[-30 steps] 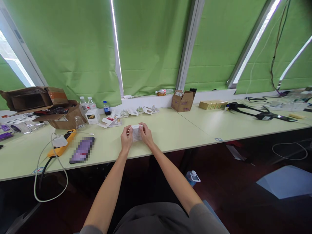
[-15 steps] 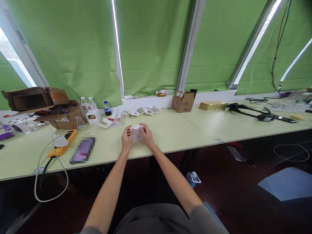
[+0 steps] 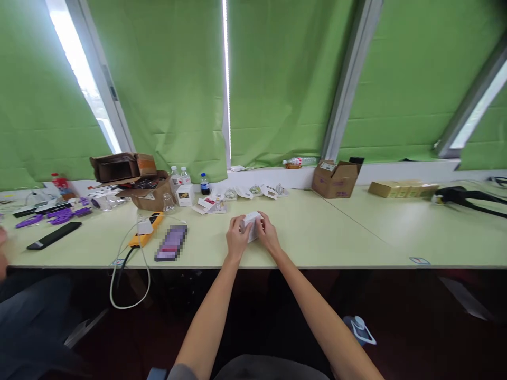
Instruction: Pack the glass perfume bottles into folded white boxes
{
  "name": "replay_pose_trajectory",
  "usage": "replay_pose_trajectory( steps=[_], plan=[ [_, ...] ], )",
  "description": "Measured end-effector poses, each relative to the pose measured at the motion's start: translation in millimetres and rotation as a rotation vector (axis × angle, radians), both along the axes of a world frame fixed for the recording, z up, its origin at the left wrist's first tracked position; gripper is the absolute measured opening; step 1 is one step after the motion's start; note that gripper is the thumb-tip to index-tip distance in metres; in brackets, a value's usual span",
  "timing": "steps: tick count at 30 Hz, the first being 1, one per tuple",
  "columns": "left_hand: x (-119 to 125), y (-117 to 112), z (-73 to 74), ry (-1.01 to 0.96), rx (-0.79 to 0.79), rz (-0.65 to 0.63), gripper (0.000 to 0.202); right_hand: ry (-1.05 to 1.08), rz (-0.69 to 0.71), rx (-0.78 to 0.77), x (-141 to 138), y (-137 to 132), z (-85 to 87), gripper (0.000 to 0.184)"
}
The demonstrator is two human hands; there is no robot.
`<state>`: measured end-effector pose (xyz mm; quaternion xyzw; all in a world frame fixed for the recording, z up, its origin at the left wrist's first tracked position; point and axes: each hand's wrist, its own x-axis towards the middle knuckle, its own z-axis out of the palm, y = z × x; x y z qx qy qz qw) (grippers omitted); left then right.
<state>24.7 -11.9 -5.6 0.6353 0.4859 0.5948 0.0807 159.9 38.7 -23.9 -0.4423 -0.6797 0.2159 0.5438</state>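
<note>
A small white box (image 3: pixel 252 224) with printing on its face is held between both my hands, just above the near part of the table (image 3: pixel 301 237). My left hand (image 3: pixel 237 236) grips its left side, thumb on the near face. My right hand (image 3: pixel 268 232) is closed on the right side, with its thumb also on the front. The fingers behind the box are partly hidden. Beyond my hands, opened small white boxes (image 3: pixel 216 206) with glass-like pieces stand in a row.
To the left lie a blurred-out phone (image 3: pixel 171 243), a yellow power strip (image 3: pixel 146 230) with a white cable, and a black bar (image 3: pixel 54 236). Cardboard boxes (image 3: pixel 335 179) stand at the back. Another person's hand (image 3: pixel 3 253) shows at the left edge.
The view has turned left, so the table's things sit further right. The white box is now tilted in my hands, and both hands still hold it. Another person has come into view at left.
</note>
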Motion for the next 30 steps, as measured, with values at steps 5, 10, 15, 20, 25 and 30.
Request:
replay_pose_trajectory(
  steps=[5,10,15,20,25,30],
  plan=[
    [-3.9,-6.1,3.1,-0.016,0.037,-0.076,0.029,0.002,0.017,-0.038,1.3,9.9,-7.5,0.048],
    [-5.1,-6.3,1.8,0.041,0.024,-0.178,0.04,-0.034,-0.001,-0.008,2.5,12.6,-8.2,0.043],
    [-2.6,-4.4,1.7,0.099,-0.01,-0.082,0.043,-0.008,0.036,-0.077,3.5,10.5,-5.4,0.04],
    [-3.5,-2.3,1.7,0.135,0.019,-0.109,0.046,0.095,0.174,-0.196,4.2,9.5,-5.3,0.043],
    [-7.5,-1.3,-1.5,0.094,0.007,-0.189,0.05,0.037,0.167,-0.222,4.3,11.0,-6.9,0.041],
    [-24.7,-3.0,0.0,0.167,-0.054,-0.092,0.051,-0.016,0.205,-0.22,2.0,12.9,-10.8,0.037]
  ],
)
